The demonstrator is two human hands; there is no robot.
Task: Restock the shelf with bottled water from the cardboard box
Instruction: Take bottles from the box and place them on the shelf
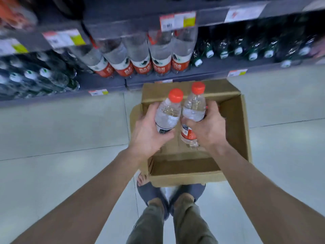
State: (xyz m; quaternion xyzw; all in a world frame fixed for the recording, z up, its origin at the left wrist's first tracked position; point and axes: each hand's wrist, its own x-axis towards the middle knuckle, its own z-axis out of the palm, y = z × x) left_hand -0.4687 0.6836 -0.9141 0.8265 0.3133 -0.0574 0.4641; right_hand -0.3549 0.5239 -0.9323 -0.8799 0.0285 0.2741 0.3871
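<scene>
1 bottle [168, 114] in left hand [149, 134] grip, 2nd bottle [194, 108] in right hand [210, 128]

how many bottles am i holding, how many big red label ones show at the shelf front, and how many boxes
held red-cap bottles: 2
big red-label shelf bottles: 5
cardboard box: 1
total: 8
</scene>
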